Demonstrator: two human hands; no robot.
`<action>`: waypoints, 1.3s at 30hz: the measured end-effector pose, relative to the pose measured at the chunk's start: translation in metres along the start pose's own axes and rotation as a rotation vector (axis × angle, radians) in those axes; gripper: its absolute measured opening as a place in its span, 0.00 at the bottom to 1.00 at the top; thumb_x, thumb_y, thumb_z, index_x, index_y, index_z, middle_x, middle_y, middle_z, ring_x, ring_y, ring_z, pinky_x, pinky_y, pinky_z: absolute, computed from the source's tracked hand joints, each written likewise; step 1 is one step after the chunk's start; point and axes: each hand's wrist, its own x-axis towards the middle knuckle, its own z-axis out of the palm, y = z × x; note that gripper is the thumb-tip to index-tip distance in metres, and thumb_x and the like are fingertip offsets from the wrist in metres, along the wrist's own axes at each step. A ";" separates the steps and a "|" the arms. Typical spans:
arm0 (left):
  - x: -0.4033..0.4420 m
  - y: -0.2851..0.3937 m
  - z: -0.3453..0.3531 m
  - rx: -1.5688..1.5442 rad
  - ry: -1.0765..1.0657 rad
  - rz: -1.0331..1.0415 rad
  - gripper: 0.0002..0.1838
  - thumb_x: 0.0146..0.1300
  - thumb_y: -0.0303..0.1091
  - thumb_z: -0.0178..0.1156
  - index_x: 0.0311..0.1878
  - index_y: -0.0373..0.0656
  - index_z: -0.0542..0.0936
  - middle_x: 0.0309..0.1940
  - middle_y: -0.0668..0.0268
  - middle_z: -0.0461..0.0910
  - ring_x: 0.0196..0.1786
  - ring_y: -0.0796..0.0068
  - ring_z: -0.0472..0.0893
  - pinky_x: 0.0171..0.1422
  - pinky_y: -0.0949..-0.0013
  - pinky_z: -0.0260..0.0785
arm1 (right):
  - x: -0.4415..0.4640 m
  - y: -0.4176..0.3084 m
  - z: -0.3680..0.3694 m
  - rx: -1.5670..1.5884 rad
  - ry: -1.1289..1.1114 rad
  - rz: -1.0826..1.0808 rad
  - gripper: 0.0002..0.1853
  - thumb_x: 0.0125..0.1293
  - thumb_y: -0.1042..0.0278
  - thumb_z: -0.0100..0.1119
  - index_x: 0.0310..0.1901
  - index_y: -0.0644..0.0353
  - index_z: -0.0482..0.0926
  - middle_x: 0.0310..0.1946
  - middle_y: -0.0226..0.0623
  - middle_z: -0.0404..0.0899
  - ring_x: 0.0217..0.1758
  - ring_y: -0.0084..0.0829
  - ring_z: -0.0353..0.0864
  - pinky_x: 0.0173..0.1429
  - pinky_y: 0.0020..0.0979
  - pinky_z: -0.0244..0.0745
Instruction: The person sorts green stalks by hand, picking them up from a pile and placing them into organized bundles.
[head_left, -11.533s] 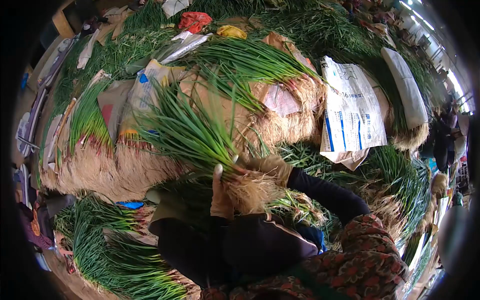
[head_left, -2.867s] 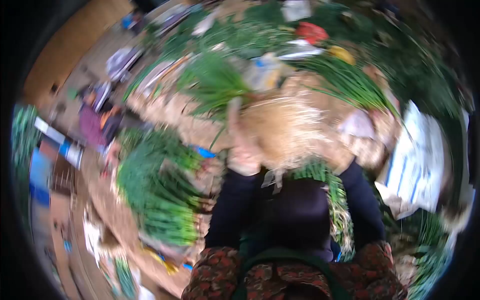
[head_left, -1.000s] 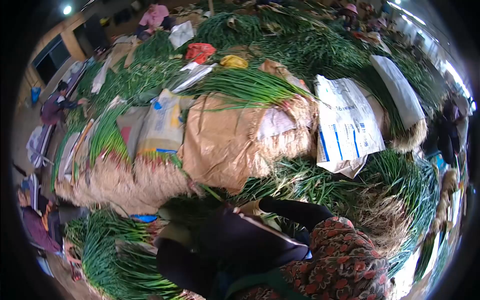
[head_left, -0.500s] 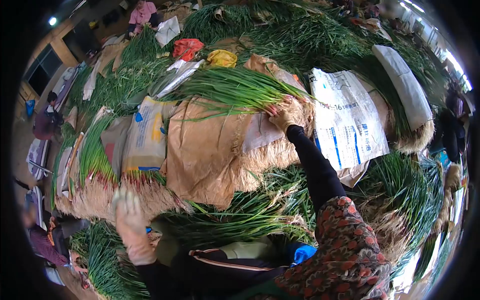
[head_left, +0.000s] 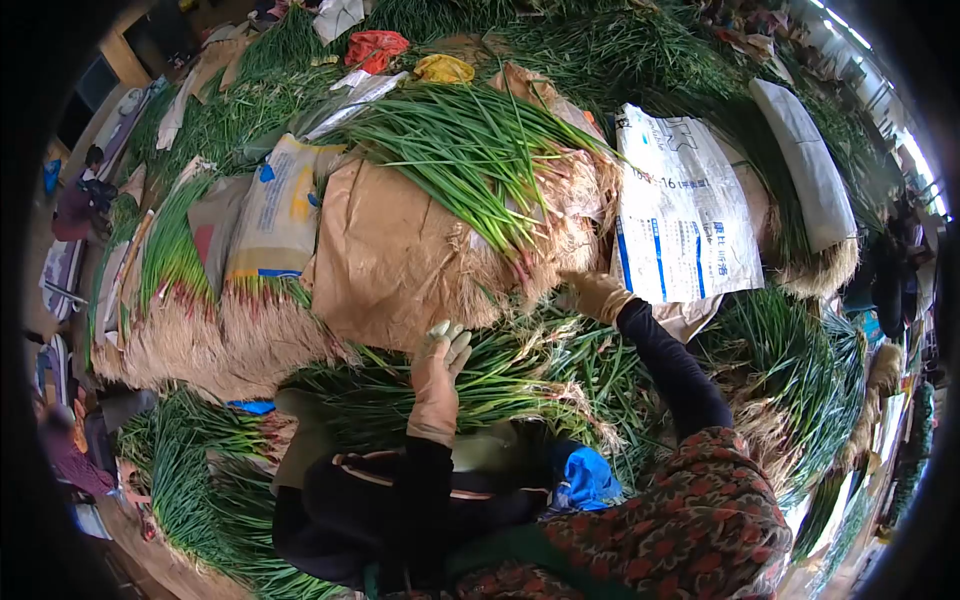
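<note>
The left hand [head_left: 436, 382], fingers apart, holds nothing; the right hand [head_left: 597, 297] apparently reaches to onion roots [head_left: 545, 268], grip unclear. Grasping would call for closer fingers.

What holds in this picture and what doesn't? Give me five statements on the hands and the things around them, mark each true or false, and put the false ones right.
1. The right hand is close to the pale roots of the green stalks. True.
2. The left hand is gripping a bundle. False: the left hand is open, with no bundle in it.
3. In the picture, the white sack with blue stripes lies right of the brown sheet. True.
4. The yellow bag lies left of the red bag. False: the yellow bag is right of the red bag.
5. The right upper sleeve has a reddish pattern. True.
</note>
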 end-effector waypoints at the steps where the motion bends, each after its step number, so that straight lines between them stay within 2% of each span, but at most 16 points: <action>1: -0.002 0.003 0.001 0.012 -0.054 -0.006 0.14 0.65 0.32 0.49 0.53 0.43 0.71 0.51 0.61 0.75 0.51 0.66 0.78 0.55 0.65 0.71 | -0.004 -0.014 -0.017 0.232 0.045 0.135 0.24 0.60 0.51 0.55 0.57 0.51 0.71 0.35 0.46 0.81 0.39 0.42 0.81 0.45 0.38 0.74; 5: -0.003 -0.002 -0.006 0.005 -0.082 -0.035 0.14 0.65 0.33 0.48 0.53 0.42 0.71 0.52 0.60 0.74 0.52 0.66 0.77 0.56 0.64 0.70 | 0.018 -0.038 0.013 0.441 0.396 0.031 0.14 0.62 0.55 0.54 0.44 0.52 0.80 0.34 0.41 0.82 0.35 0.33 0.82 0.42 0.31 0.75; 8: -0.005 -0.008 -0.012 0.000 -0.079 -0.023 0.16 0.65 0.34 0.47 0.55 0.42 0.70 0.53 0.60 0.74 0.52 0.65 0.76 0.57 0.63 0.69 | 0.034 -0.073 0.019 -0.029 0.248 0.135 0.20 0.62 0.46 0.50 0.43 0.53 0.80 0.27 0.43 0.81 0.29 0.36 0.81 0.35 0.36 0.74; 12: -0.002 -0.006 -0.021 0.080 -0.110 -0.016 0.18 0.65 0.37 0.49 0.56 0.41 0.69 0.52 0.61 0.74 0.54 0.66 0.75 0.59 0.64 0.67 | 0.025 -0.107 0.045 -0.147 0.643 -0.261 0.16 0.63 0.53 0.49 0.37 0.57 0.79 0.20 0.40 0.78 0.17 0.38 0.77 0.23 0.39 0.72; 13: -0.002 -0.007 -0.021 0.083 -0.089 -0.031 0.18 0.65 0.37 0.49 0.56 0.42 0.69 0.51 0.62 0.75 0.53 0.67 0.75 0.58 0.65 0.67 | 0.015 -0.118 0.058 0.062 0.333 -0.076 0.15 0.63 0.54 0.50 0.37 0.58 0.79 0.19 0.40 0.77 0.18 0.38 0.77 0.24 0.39 0.72; 17: 0.001 -0.022 -0.013 0.182 0.002 -0.063 0.15 0.64 0.37 0.52 0.51 0.42 0.72 0.37 0.65 0.75 0.41 0.70 0.76 0.43 0.66 0.72 | -0.044 -0.147 0.078 0.432 0.014 -0.409 0.16 0.63 0.52 0.48 0.37 0.57 0.76 0.26 0.51 0.76 0.32 0.48 0.77 0.38 0.42 0.73; 19: 0.005 -0.024 -0.011 0.275 0.052 -0.044 0.12 0.64 0.37 0.53 0.47 0.43 0.74 0.28 0.65 0.75 0.31 0.71 0.77 0.31 0.64 0.75 | -0.027 -0.129 0.086 0.799 -0.101 -0.387 0.13 0.65 0.55 0.49 0.39 0.57 0.74 0.25 0.41 0.77 0.31 0.37 0.77 0.36 0.35 0.72; 20: 0.015 -0.033 -0.027 -0.007 -0.183 -0.186 0.11 0.62 0.39 0.53 0.41 0.43 0.73 0.23 0.72 0.67 0.25 0.79 0.65 0.33 0.70 0.66 | -0.007 -0.113 0.102 0.802 0.007 -0.331 0.14 0.65 0.54 0.50 0.38 0.57 0.75 0.24 0.37 0.76 0.28 0.32 0.76 0.32 0.31 0.70; 23: 0.002 -0.034 -0.021 -0.057 -0.259 -0.309 0.09 0.63 0.36 0.49 0.42 0.44 0.74 0.24 0.71 0.69 0.23 0.78 0.65 0.30 0.73 0.65 | 0.020 -0.126 0.069 1.131 -0.044 0.064 0.14 0.66 0.54 0.52 0.40 0.57 0.75 0.21 0.27 0.73 0.21 0.20 0.70 0.24 0.23 0.66; 24: -0.015 -0.023 0.002 0.044 -0.001 -0.354 0.09 0.63 0.34 0.47 0.43 0.45 0.74 0.27 0.73 0.72 0.22 0.82 0.65 0.24 0.79 0.61 | 0.026 -0.142 0.056 1.287 -0.128 0.238 0.14 0.66 0.55 0.52 0.42 0.57 0.74 0.21 0.24 0.72 0.19 0.17 0.68 0.22 0.21 0.64; 27: -0.010 -0.020 -0.012 -0.154 -0.054 -0.337 0.09 0.64 0.34 0.47 0.44 0.48 0.74 0.29 0.75 0.74 0.21 0.86 0.64 0.21 0.83 0.57 | 0.048 -0.155 0.090 1.483 -0.152 0.107 0.11 0.67 0.59 0.50 0.40 0.58 0.72 0.20 0.23 0.69 0.18 0.18 0.65 0.21 0.23 0.62; 29: -0.013 -0.008 -0.008 -0.150 -0.135 -0.224 0.08 0.65 0.36 0.49 0.44 0.51 0.74 0.29 0.79 0.73 0.19 0.90 0.61 0.18 0.85 0.52 | 0.035 -0.171 0.077 2.052 -0.396 0.265 0.10 0.67 0.59 0.52 0.32 0.56 0.71 0.16 0.24 0.62 0.16 0.23 0.61 0.21 0.26 0.60; 34: -0.008 -0.018 -0.010 -0.310 -0.244 -0.206 0.12 0.64 0.41 0.52 0.45 0.46 0.75 0.26 0.79 0.70 0.20 0.90 0.60 0.21 0.84 0.52 | 0.053 -0.151 0.099 2.023 -0.365 0.209 0.09 0.62 0.60 0.57 0.32 0.56 0.72 0.20 0.27 0.70 0.19 0.27 0.67 0.26 0.30 0.66; 36: 0.006 -0.033 -0.026 -0.440 -0.380 -0.291 0.13 0.64 0.40 0.53 0.46 0.43 0.75 0.22 0.78 0.69 0.19 0.89 0.61 0.21 0.83 0.53 | 0.064 -0.136 0.135 1.348 -0.066 -0.094 0.08 0.60 0.62 0.56 0.34 0.57 0.74 0.23 0.31 0.73 0.23 0.31 0.72 0.30 0.32 0.70; 38: -0.016 -0.008 0.004 -0.256 -0.288 -0.135 0.14 0.65 0.40 0.51 0.48 0.42 0.74 0.21 0.78 0.64 0.19 0.88 0.59 0.22 0.83 0.51 | 0.072 -0.115 0.191 0.123 0.193 -0.340 0.12 0.59 0.63 0.52 0.34 0.63 0.78 0.28 0.44 0.80 0.25 0.41 0.80 0.32 0.40 0.75; 39: -0.023 0.002 0.014 -0.155 -0.248 -0.061 0.15 0.66 0.41 0.51 0.49 0.41 0.73 0.20 0.79 0.62 0.19 0.88 0.58 0.22 0.82 0.49 | 0.037 -0.130 0.168 0.160 0.073 -0.067 0.14 0.59 0.61 0.50 0.38 0.62 0.79 0.30 0.47 0.80 0.29 0.45 0.80 0.35 0.40 0.76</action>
